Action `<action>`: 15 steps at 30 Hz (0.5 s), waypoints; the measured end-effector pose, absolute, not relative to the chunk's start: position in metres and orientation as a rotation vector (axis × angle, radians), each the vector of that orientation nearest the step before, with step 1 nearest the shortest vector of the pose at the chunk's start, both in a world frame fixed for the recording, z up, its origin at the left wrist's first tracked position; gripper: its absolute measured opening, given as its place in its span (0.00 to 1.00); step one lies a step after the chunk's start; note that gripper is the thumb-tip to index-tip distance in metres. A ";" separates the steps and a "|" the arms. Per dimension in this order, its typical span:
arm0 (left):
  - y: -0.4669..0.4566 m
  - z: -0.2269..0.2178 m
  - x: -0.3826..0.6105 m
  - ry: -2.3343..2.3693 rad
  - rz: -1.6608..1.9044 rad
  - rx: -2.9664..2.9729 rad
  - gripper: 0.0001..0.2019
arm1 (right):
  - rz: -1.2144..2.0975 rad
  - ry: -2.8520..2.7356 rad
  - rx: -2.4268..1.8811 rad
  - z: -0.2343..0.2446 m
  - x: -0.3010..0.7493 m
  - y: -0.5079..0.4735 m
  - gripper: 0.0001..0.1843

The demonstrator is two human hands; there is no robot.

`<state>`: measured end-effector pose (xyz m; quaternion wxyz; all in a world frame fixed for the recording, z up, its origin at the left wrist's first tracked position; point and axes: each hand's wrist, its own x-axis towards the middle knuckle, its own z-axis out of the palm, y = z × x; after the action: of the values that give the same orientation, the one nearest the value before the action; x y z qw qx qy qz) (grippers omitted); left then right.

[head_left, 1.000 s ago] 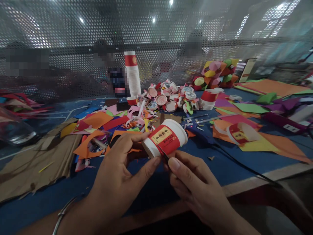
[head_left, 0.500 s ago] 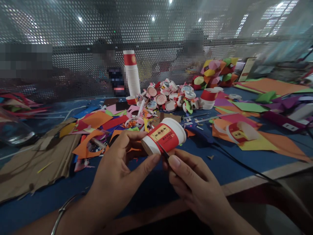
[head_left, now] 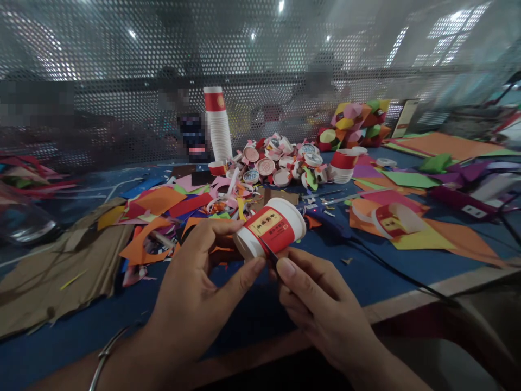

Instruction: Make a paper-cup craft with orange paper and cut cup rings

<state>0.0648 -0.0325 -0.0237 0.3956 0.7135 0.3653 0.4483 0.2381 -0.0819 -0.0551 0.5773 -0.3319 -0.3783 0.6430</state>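
A red and white paper cup (head_left: 280, 225) with a yellow label lies tilted on its side in the air over the table. My left hand (head_left: 203, 277) is closed on it, fingers behind its base and thumb along the lower side. Between the thumb and fingers of my right hand (head_left: 309, 288) is a slim dark pointed blade (head_left: 268, 251). Its tip lies against the cup's printed wall near the base. The handle is hidden in my grip, so I cannot tell whether it belongs to a knife or scissors.
Behind the cup lies a blue glue gun (head_left: 336, 224) with a black cord. Farther back are a heap of cut cup bottoms (head_left: 266, 163) and a tall cup stack (head_left: 220, 133). Cardboard (head_left: 61, 271) covers the left; coloured paper (head_left: 456, 239) and a cut cup ring (head_left: 394, 221) lie right.
The blade has shifted slightly along the cup wall toward its base. The cup and both hands keep nearly the same pose, and the whole view has moved a little.
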 end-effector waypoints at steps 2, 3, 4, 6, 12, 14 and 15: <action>-0.033 -0.024 0.065 0.914 1.133 1.786 0.15 | 1.488 -0.895 -0.784 -0.054 0.238 -0.082 0.21; -0.034 -0.024 0.066 0.915 1.132 1.774 0.15 | 1.481 -0.894 -0.793 -0.054 0.238 -0.082 0.21; -0.034 -0.024 0.066 0.918 1.131 1.766 0.15 | 1.478 -0.892 -0.797 -0.054 0.238 -0.081 0.21; -0.034 -0.024 0.066 0.921 1.130 1.770 0.15 | 1.477 -0.893 -0.791 -0.054 0.237 -0.081 0.21; -0.032 -0.025 0.068 0.907 1.150 1.768 0.16 | 1.477 -0.905 -0.782 -0.054 0.236 -0.081 0.22; -0.032 -0.026 0.069 0.912 1.174 1.790 0.16 | 1.479 -0.898 -0.773 -0.054 0.236 -0.081 0.21; -0.033 -0.026 0.069 0.915 1.190 1.820 0.15 | 1.479 -0.897 -0.771 -0.055 0.237 -0.081 0.21</action>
<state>0.0686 -0.0327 -0.0263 0.3812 0.7133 0.3586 0.4661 0.2367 -0.0809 -0.0546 0.5843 -0.3306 -0.3844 0.6337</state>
